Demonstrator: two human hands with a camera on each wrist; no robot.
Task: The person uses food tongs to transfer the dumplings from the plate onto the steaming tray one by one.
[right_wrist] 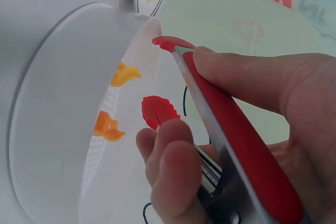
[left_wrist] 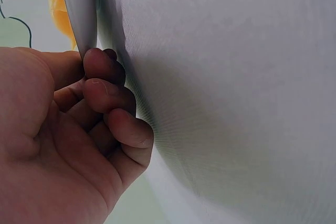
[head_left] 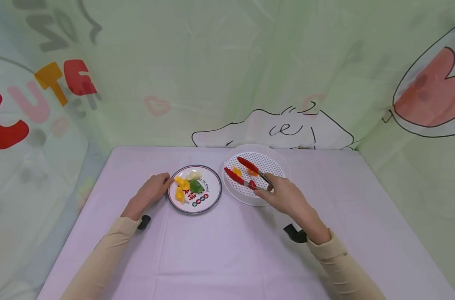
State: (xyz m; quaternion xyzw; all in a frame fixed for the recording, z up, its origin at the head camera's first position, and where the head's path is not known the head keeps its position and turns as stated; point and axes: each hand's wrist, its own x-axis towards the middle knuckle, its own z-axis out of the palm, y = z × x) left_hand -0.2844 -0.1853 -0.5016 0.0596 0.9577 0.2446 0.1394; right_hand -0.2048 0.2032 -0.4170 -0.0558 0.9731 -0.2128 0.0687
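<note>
My left hand (head_left: 152, 188) pinches the left rim of the round plate (head_left: 209, 199); in the left wrist view its curled fingers (left_wrist: 110, 90) hold the plate's edge (left_wrist: 79, 3). Several yellow pieces (head_left: 180, 194), a green piece (head_left: 196, 186) and a pale piece (head_left: 194, 175) lie on the plate. My right hand (head_left: 285, 196) grips red-tipped metal tongs (head_left: 250, 165), their arms spread over the white perforated basket (head_left: 239, 199). Under the tongs, in the basket, are a yellow piece (head_left: 237, 171) and an orange one (right_wrist: 107, 127). A small red piece (head_left: 252, 183) shows near the lower tong arm.
The basket stands just right of the plate, near the back edge of the table (head_left: 212, 258). Printed cloth (head_left: 220, 75) hangs behind the table and along both sides. A black strap end (head_left: 296, 233) sticks out by the right wrist, another (head_left: 144, 222) by the left.
</note>
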